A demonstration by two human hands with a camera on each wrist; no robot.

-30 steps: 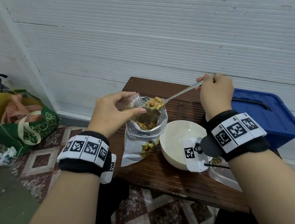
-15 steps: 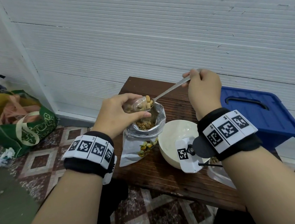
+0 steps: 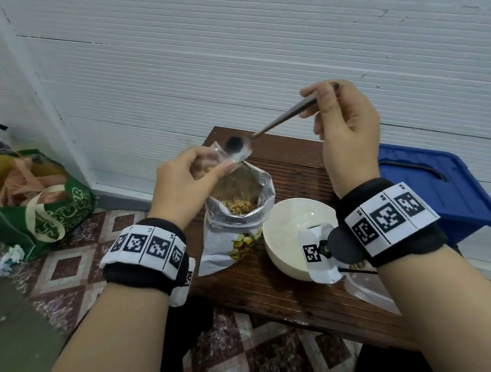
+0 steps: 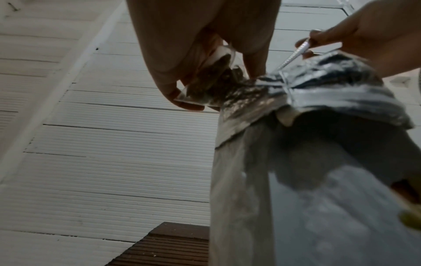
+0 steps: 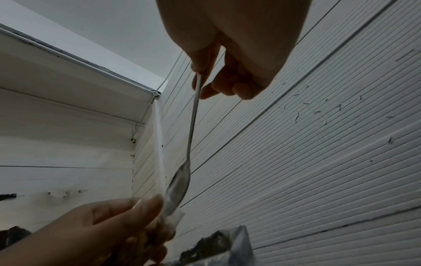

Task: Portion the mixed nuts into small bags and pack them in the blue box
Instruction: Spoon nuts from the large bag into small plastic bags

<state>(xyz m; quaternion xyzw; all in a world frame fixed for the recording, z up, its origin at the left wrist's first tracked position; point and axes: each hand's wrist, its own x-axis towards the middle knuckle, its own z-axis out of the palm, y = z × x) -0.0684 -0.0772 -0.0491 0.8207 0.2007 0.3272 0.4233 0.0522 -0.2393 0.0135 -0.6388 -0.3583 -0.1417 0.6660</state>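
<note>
My left hand (image 3: 190,178) pinches a small clear bag (image 3: 215,161) with some nuts in it, held just above the open foil pouch of mixed nuts (image 3: 236,214) that stands on the wooden table (image 3: 280,286). In the left wrist view the small bag (image 4: 212,82) sits between thumb and fingers. My right hand (image 3: 342,122) holds a metal spoon (image 3: 279,120) by its handle, tilted down, its empty bowl at the small bag's mouth. The spoon (image 5: 189,153) hangs from the right hand (image 5: 225,72) toward the left hand (image 5: 102,230). The blue box (image 3: 440,191) sits at the right, lid on.
A white bowl (image 3: 292,235) stands right of the pouch. A clear plastic container (image 3: 369,291) lies near the table's front right edge. On the tiled floor at the left are a green tote bag (image 3: 35,206) and crumpled paper (image 3: 2,262). A white ribbed wall runs behind.
The spoon carried nuts from above the pouch to the small bag and tipped them in; its bowl is now empty. My right hand has risen and tilted the handle up.
</note>
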